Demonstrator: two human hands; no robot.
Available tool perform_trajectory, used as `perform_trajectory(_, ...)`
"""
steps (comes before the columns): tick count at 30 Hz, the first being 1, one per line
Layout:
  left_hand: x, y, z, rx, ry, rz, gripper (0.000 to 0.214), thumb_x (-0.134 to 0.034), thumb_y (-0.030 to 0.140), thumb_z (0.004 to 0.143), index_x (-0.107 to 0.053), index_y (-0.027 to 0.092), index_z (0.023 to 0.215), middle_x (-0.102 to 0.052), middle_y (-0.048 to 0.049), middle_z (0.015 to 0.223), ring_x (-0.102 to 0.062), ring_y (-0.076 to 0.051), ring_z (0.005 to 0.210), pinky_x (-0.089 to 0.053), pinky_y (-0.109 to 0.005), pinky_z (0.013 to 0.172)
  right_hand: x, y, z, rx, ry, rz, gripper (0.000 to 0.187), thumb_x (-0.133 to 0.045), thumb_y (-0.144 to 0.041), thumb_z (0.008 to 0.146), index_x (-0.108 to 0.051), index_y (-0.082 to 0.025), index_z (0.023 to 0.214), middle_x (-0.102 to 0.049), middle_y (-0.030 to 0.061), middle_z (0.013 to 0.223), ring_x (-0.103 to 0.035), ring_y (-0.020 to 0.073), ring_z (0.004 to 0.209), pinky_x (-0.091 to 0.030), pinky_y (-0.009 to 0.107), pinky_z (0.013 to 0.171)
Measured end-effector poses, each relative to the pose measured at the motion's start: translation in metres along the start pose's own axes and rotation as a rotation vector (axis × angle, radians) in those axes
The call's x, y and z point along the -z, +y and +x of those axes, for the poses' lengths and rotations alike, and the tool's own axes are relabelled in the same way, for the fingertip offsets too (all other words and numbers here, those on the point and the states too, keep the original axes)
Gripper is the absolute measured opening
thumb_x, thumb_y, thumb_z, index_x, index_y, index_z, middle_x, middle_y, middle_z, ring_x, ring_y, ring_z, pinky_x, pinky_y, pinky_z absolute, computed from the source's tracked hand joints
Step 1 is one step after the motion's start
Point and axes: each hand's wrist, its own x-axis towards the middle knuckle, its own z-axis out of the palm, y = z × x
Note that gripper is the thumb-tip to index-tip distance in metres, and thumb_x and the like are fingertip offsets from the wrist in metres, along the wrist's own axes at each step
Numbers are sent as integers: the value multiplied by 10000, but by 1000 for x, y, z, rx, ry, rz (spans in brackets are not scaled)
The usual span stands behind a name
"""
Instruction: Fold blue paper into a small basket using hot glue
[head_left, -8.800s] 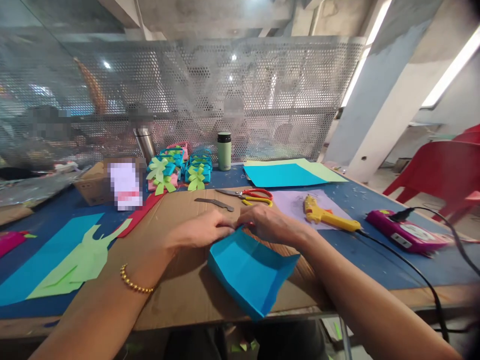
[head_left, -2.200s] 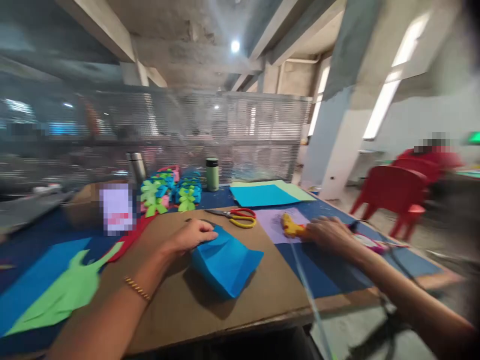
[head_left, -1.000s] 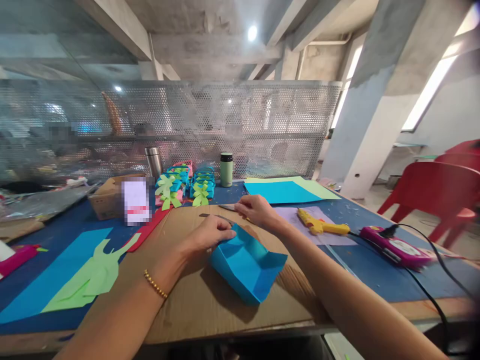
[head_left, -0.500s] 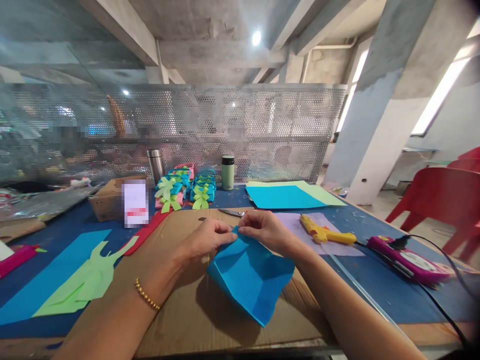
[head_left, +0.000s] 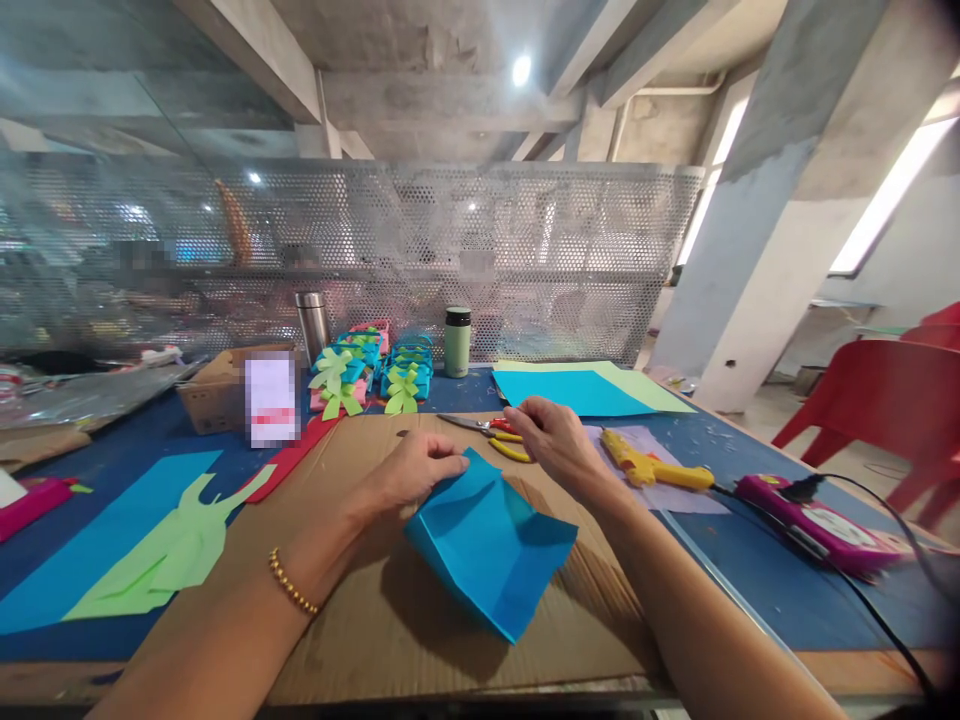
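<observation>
In the head view, the right hand covers part of the handles of the scissors, so only the blades, a bit of red and a yellow loop show. A dark metal strip is nearly all hidden behind the left hand; just 1 end peeks out. A pale upright panel beside the cardboard box is pixelated and cannot be read. Shapes behind the perforated screen are too blurred to name. A magenta object is cut off by the left edge, and a red chair by the right. The right forearm crosses in front of part of the cardboard sheet.

The blue paper is folded into a shallow, open shape with raised sides, creased along several lines. Its near end comes to a point, its right side flares outward, and a peak stands up at the far side. The underside is mostly out of sight, and a shadow falls on the cardboard to its left.

The blue paper is over the cardboard, between the 2 forearms. The left hand pinches its far left corner between thumb and fingers. The right hand is apart from it, beyond its far right side, with fingers curled and tips together; I cannot tell whether anything is between them.
</observation>
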Motion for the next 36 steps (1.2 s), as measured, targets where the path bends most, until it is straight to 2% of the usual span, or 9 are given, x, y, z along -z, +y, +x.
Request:
perform_trajectory(4, 0, -1, 2, -2, 0, 30, 307, -633, 425, 734, -529, 170, 598, -380, 58, 548, -313, -88, 512, -210, -237, 476, 0, 8, 3, 20, 51, -83, 445, -464, -456, 915, -355, -232, 547, -401, -17, 526, -346, 132, 524, -240, 293, 543)
perform_trajectory(7, 0, -1, 2, -9, 9, 45, 304, -626, 425, 726, -533, 169, 591, -387, 56, 547, -318, -90, 517, -217, -240, 484, -2, 12, 3, 34, 39, -106, 444, -480, -472, 903, -373, -235, 543, -385, -16, 522, -346, 139, 521, -240, 293, 544)
perform_trajectory(11, -2, -1, 2, -18, 7, 56, 300, -626, 426, 713, -543, 166, 589, -404, 52, 558, -339, -96, 536, -239, -248, 502, -5, 9, -1, 106, -5, -50, 139, -483, -329, 876, -543, -212, 828, -573, 20, 725, -500, 163, 650, -351, 267, 594)
perform_trajectory(13, -2, -1, 2, -19, 10, 56, 289, -613, 419, 733, -539, 170, 606, -389, 59, 560, -329, -92, 525, -235, -250, 501, -8, 5, -4, 149, -68, 1, 141, -505, -312, 872, -570, -206, 939, -599, 14, 761, -535, 159, 679, -388, 259, 614)
perform_trajectory(16, -2, -3, 1, -27, 12, 51, 299, -594, 409, 768, -494, 184, 600, -349, 72, 549, -307, -84, 503, -227, -251, 494, -12, 1, -6, 172, -139, 45, 196, -560, -365, 880, -582, -199, 778, -561, -14, 653, -504, 138, 617, -371, 253, 579)
perform_trajectory(18, -2, -3, 1, -35, 12, 49, 312, -596, 401, 777, -472, 187, 586, -341, 74, 543, -301, -81, 498, -224, -252, 491, -13, 0, -6, 173, -151, 59, 262, -586, -386, 878, -595, -187, 707, -579, -3, 668, -503, 137, 630, -367, 256, 579)
perform_trajectory(24, -1, -3, 1, -32, 12, 22, 304, -610, 405, 767, -503, 175, 600, -378, 64, 556, -315, -80, 507, -220, -246, 485, -14, -3, -9, 152, -293, 196, 158, -629, -304, 859, -732, -187, 846, -685, 15, 781, -568, 150, 714, -403, 266, 641)
perform_trajectory(30, -4, 0, -2, 21, 39, -46, 260, -588, 380, 728, -495, 177, 595, -366, 64, 543, -308, -82, 500, -208, -241, 470, -16, -3, -11, 127, -271, 216, 98, -659, -242, 822, -732, -177, 809, -686, 14, 763, -558, 149, 709, -401, 264, 635)
perform_trajectory(36, -4, 3, -1, 58, 43, -95, 206, -570, 366, 679, -517, 176, 619, -349, 71, 540, -303, -83, 496, -224, -238, 458, -15, -2, -11, 173, -273, 199, 89, -671, -238, 841, -736, -177, 837, -686, 16, 778, -560, 146, 717, -402, 265, 640)
